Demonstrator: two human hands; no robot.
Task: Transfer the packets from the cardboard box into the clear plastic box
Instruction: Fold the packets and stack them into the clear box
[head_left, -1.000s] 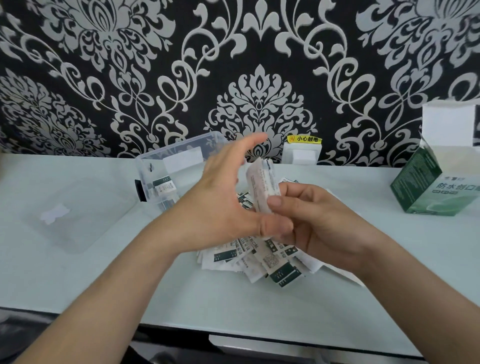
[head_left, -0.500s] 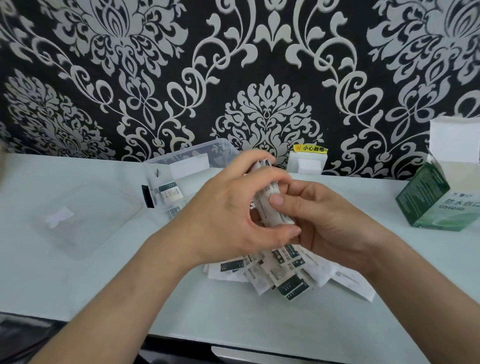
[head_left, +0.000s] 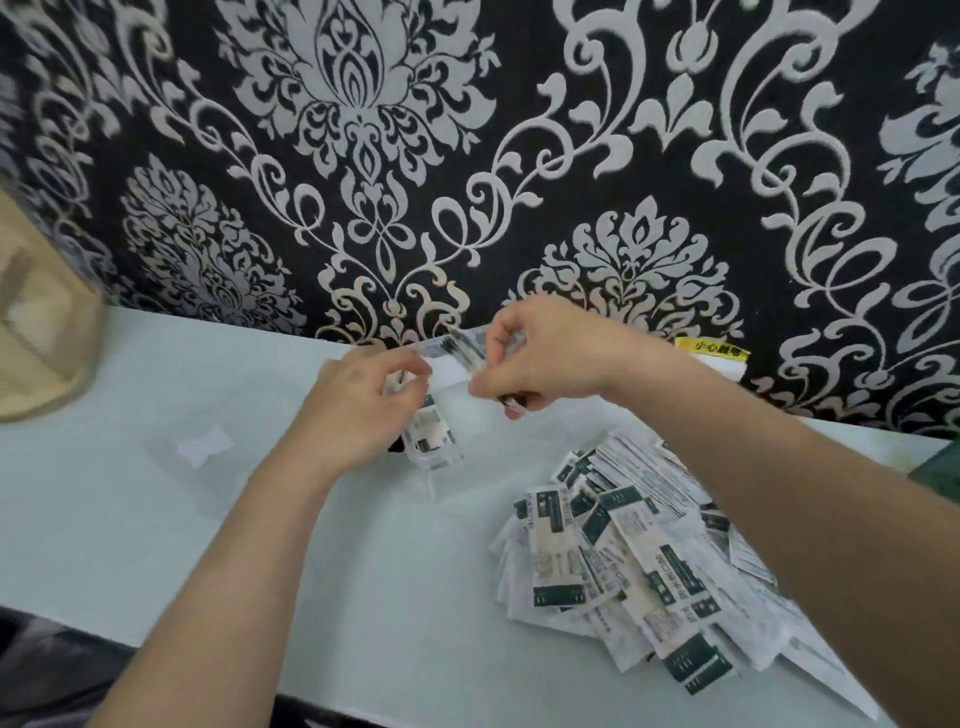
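The clear plastic box (head_left: 434, 457) stands near the wall, with a few packets visible through its near end. My left hand (head_left: 358, 410) curls its fingers over the box's left rim. My right hand (head_left: 545, 358) pinches a small stack of packets (head_left: 465, 349) just above the box's open top; part of the stack is hidden in my fingers. A loose pile of white and dark green packets (head_left: 644, 566) lies on the white table (head_left: 130, 519) to the right. Only a green corner of the cardboard box (head_left: 937, 475) shows at the right edge.
The box's clear lid (head_left: 202, 447) lies flat on the table to the left. A beige object (head_left: 36, 343) stands at the far left. A yellow label (head_left: 714, 349) sits by the patterned wall behind my right forearm.
Both hands have moved from above the pile to the clear box at the back. The right hand carried the stack there, and the left hand let go of it and took the box's rim.
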